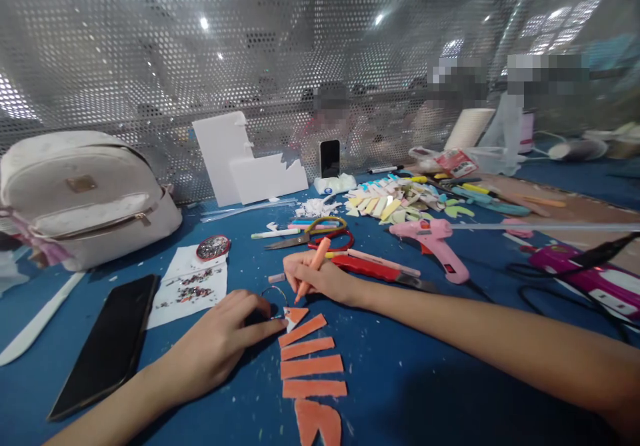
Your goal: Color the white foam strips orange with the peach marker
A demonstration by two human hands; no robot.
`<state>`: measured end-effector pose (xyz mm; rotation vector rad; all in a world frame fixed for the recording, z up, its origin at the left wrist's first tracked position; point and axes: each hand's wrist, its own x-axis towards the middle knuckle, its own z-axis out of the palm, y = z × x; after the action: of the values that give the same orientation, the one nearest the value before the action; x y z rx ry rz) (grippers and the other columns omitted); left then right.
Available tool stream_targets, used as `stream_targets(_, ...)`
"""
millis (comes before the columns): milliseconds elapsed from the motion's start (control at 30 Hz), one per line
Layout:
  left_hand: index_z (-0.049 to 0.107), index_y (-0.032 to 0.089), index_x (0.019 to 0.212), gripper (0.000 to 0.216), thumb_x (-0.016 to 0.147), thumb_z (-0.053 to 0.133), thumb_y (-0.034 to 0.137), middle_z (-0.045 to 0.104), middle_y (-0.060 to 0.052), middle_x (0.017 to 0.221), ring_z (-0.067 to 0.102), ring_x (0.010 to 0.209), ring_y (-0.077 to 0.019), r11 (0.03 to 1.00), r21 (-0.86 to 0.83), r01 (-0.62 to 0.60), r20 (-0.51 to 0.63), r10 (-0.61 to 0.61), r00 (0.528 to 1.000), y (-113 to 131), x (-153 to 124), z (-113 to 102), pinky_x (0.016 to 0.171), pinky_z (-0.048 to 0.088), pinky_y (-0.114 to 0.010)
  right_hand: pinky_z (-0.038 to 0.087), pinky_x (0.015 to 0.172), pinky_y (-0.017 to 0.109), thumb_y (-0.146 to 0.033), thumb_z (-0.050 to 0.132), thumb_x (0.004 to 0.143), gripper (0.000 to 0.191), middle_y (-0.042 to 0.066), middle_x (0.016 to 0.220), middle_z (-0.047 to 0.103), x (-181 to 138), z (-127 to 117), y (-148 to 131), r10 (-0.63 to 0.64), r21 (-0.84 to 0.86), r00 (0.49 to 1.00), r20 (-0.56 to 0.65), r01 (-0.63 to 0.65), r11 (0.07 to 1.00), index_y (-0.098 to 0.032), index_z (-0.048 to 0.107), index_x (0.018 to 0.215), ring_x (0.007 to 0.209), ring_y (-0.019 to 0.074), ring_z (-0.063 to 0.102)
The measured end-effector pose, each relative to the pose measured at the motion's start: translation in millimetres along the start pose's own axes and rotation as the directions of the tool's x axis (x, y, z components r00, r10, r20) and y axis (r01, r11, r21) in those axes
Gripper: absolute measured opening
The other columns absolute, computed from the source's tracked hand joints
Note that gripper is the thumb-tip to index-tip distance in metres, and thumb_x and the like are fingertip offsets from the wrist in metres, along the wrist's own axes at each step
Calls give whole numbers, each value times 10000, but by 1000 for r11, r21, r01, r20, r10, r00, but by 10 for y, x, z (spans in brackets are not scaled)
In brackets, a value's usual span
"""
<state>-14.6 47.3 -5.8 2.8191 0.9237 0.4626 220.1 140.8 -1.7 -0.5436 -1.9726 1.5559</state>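
Observation:
My right hand (323, 279) is closed round an orange marker (313, 267), its tip pointing down at a small white-and-orange foam triangle (295, 315). My left hand (225, 339) lies beside it, fingers curled, the fingertips pressing the triangle's left edge onto the blue table (400, 379). Below the triangle runs a column of several orange foam strips (311, 366), ending in a larger orange piece (319, 423) at the near edge.
A black phone (107, 343) and white paper with sequins (193, 285) lie to the left, a white backpack (85, 196) behind them. Scissors (313, 233), a red cutter (380, 271), a pink glue gun (435, 243) and foam scraps (395, 203) sit beyond. Perforated metal screen (250, 53) closes the back.

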Motion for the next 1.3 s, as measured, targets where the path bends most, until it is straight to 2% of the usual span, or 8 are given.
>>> stream_targets(200,505,247,1394,459,1009,287,126,576,-117,1139,543,978,-218,1000,5,13,-27,-13,1000,-8,2,20,827,495,-361,313,529,215,-528,602,915,369,-57,598,476,3,-1,-12,-66,-5,993,-102,66,998,-178,554,810,536,93,417)
stream_targets(300,500,243,1388,448,1014,280,131,572,-116,1136,531,968,-219,1000,7,1,-42,-1,999,-2,6,16,817,484,-360,385,642,230,-427,684,883,271,-19,747,557,-4,7,-19,-94,-40,991,-96,90,995,-171,598,875,686,115,508)
stream_targets(400,518,245,1364,429,1024,275,146,568,-115,1135,525,986,-224,1000,2,-18,-45,18,999,12,2,-3,832,477,-369,426,739,253,-419,626,919,251,15,885,596,-34,15,-31,-112,-49,992,-63,109,993,-168,614,928,801,137,547)
stream_targets(533,527,249,1360,437,1023,272,137,560,-118,1135,520,996,-232,1000,-3,-22,-34,22,999,15,1,-21,823,469,-374,400,584,237,-497,422,999,412,5,763,577,-96,20,-43,-95,-40,995,-17,94,995,-159,583,827,596,109,500)
stream_targets(667,517,265,1378,453,1015,286,122,551,-117,1145,518,997,-232,1000,-11,-6,-9,6,1000,-2,6,-12,823,465,-377,329,498,226,-441,462,983,435,-55,546,425,-115,38,-52,-55,-76,998,-25,53,996,-177,466,637,446,85,395)
stream_targets(767,509,288,1389,470,1010,291,115,544,-113,1153,518,1002,-229,1000,-21,8,5,-8,1000,-11,1,-4,825,466,-376,371,561,239,-364,471,980,421,-65,502,381,-93,64,-55,-40,-125,999,-27,37,991,-185,421,601,462,93,398)
stream_targets(1033,500,274,1393,497,988,284,84,553,-115,1179,518,1022,-228,999,-37,24,-9,-25,1000,-19,1,-1,853,465,-391,414,645,263,-317,424,990,397,-32,559,473,-74,80,-12,-57,-241,998,-26,49,969,-202,371,613,577,133,476)
stream_targets(1300,508,263,1372,532,943,291,35,574,-100,1176,545,1033,-215,999,-25,48,-50,-49,998,-10,11,0,847,488,-364,435,699,266,-397,479,987,406,-29,591,489,-97,64,10,-46,-307,999,14,48,950,-207,375,643,645,156,537)
